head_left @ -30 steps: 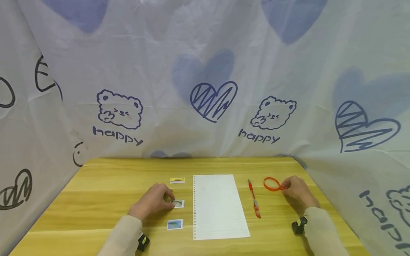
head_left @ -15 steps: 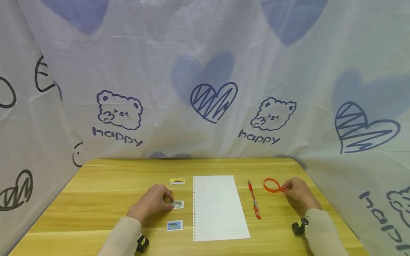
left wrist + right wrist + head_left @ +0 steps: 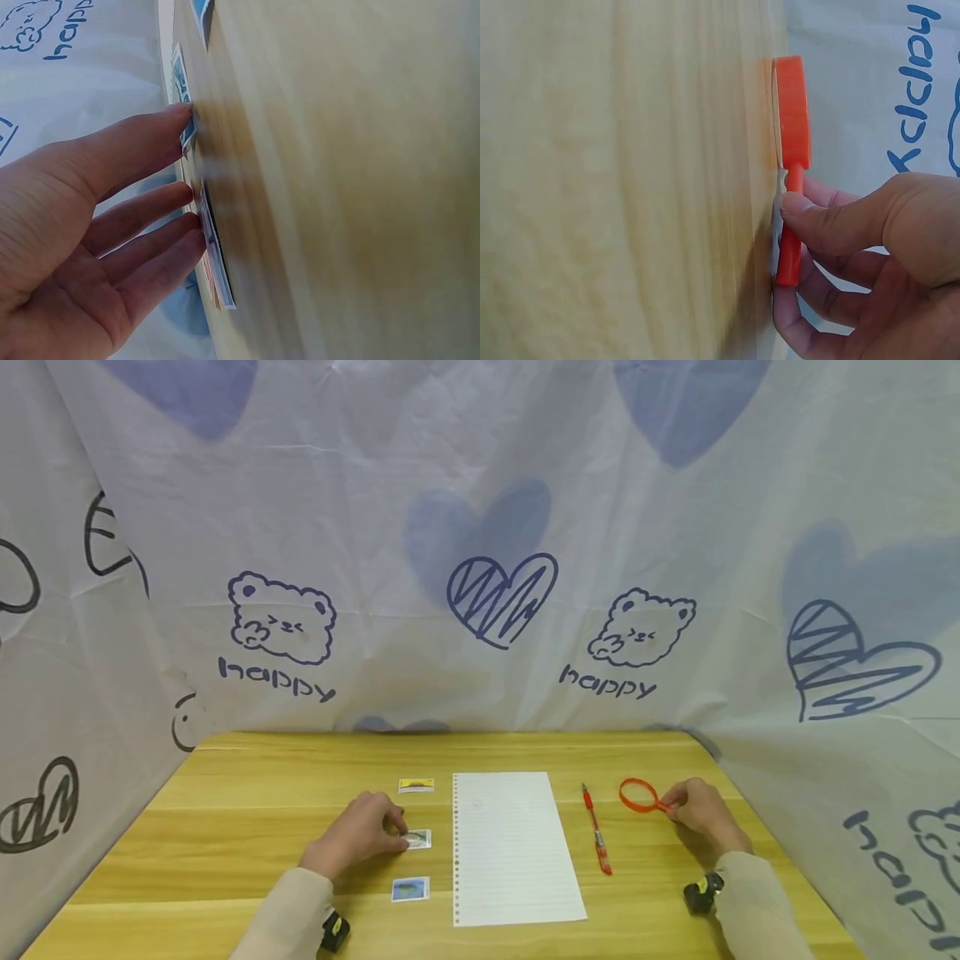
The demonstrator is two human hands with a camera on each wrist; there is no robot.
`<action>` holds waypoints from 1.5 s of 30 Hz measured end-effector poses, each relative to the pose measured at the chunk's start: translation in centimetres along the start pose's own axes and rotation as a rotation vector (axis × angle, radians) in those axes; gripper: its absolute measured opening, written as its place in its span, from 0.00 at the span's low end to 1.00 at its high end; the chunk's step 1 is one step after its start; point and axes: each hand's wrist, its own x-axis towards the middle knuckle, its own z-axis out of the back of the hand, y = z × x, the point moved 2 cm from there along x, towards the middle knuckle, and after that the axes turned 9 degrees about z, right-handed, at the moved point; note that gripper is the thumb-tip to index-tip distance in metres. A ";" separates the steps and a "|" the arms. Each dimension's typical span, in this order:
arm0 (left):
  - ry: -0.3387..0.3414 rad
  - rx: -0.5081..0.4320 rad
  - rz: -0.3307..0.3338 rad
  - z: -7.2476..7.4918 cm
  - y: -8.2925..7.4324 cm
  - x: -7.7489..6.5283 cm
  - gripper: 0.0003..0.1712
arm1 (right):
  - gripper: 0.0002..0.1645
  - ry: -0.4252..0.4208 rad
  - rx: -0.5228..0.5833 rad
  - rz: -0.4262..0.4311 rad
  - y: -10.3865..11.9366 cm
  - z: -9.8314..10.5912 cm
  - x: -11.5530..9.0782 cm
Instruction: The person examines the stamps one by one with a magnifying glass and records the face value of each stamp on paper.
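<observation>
On backdrop point(image 3: 382, 527): "happy" point(image 3: 277, 680) | left hand point(image 3: 357, 833) touches card point(image 3: 421, 839) | right hand point(image 3: 703, 811) grips magnifier point(image 3: 793, 116)

The magnifier point(image 3: 794, 146) looks smooth plastic, the sheet point(image 3: 516, 852) paper.

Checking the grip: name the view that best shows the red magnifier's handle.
Right wrist: the handle appears large, pinched by the right hand. The head view shows only a small piece beyond that hand; the left wrist view shows none.
</observation>
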 end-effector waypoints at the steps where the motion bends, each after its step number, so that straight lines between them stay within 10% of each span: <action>1: 0.001 -0.002 0.001 0.0 0.0 0.0 0.07 | 0.07 0.000 0.002 -0.004 0.0 0.0 0.0; 45: 0.032 -0.006 0.058 0.0 -0.2 -0.1 0.07 | 0.10 0.032 0.041 0.167 7.5 -1.2 1.7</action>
